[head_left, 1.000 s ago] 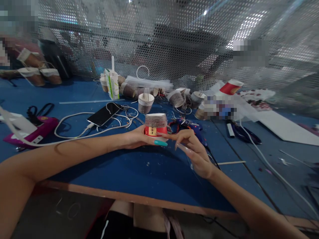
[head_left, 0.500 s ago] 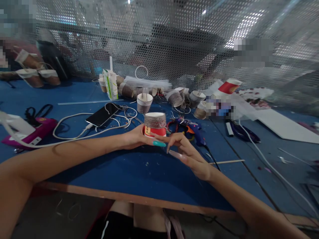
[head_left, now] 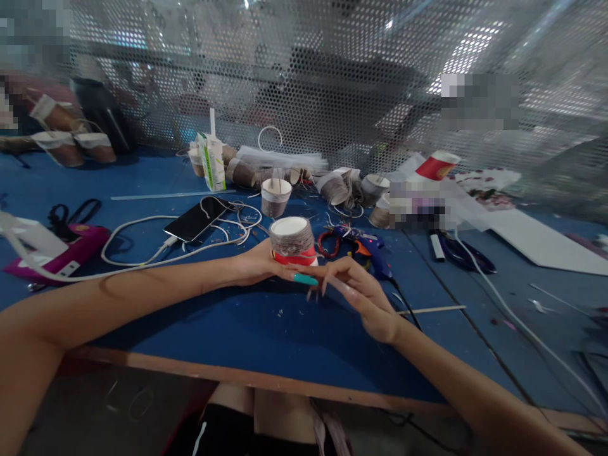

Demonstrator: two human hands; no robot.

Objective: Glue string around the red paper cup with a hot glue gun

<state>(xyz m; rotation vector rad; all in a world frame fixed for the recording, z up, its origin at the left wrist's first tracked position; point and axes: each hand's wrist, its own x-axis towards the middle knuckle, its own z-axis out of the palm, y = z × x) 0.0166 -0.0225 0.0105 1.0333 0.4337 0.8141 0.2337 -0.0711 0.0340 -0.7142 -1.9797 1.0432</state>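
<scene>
Both hands meet at one paper cup [head_left: 292, 240] near the middle of the blue table [head_left: 247, 329]. The left hand [head_left: 263, 263] holds the cup from its left side, with the fingers closed around the red lower part and the thumb with a teal nail lying under it. The right hand [head_left: 358, 294] comes from the right; its fingers are bent loosely and the tips reach to the bottom edge of the cup, just beside the left thumb. I cannot tell if it pinches something thin there.

The upper part of the cup is already covered with grey-brown twine, and only a red band below stays bare. My judgement is that the wrapping of the cup is in hand and is more than half done. The next move calls for turning the cup in the left hand while the right hand guides the twine tightly against the last turn, so no gap opens.

Behind the cup lie a blue glue gun [head_left: 373, 250], a phone [head_left: 196, 218] with a white cable [head_left: 142, 253], and several wrapped cups [head_left: 335, 187] near the mesh screen [head_left: 304, 76].
</scene>
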